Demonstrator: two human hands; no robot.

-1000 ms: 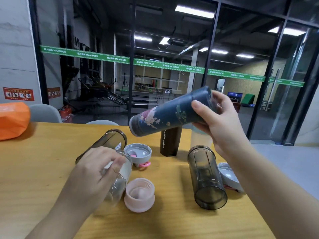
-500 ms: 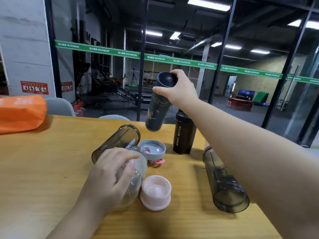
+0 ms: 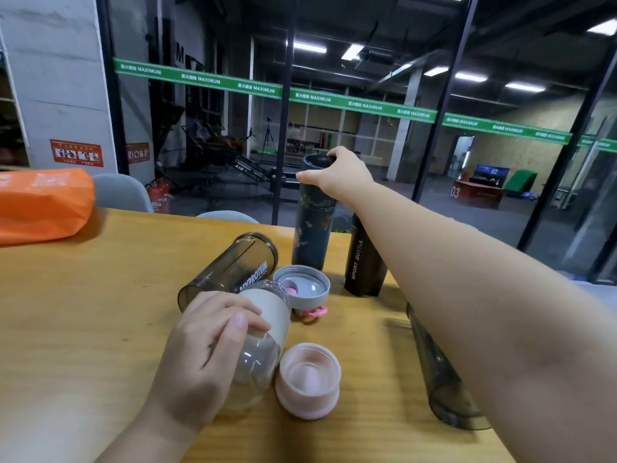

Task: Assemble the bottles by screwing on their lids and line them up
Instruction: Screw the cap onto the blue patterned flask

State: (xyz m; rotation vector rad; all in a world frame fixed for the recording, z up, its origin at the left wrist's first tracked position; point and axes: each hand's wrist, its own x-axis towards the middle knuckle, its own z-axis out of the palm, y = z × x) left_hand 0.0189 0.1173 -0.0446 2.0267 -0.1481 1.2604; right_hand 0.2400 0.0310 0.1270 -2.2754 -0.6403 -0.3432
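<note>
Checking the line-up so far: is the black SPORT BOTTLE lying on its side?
No, the SPORT BOTTLE stands upright on the table, beside the floral bottle that the right hand holds by its top.

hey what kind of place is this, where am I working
Most likely a gym or fitness club: exercise machines stand behind the glass wall, its green MAXIMUM strip runs across, and sport bottles sit on the wooden table.

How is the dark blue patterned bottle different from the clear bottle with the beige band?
The dark blue patterned bottle stands upright and is opaque; the clear bottle with the beige band lies on its side and is see-through. The right hand grips the blue one's top; the left hand rests on the clear one. Both are on the wooden table.
</note>
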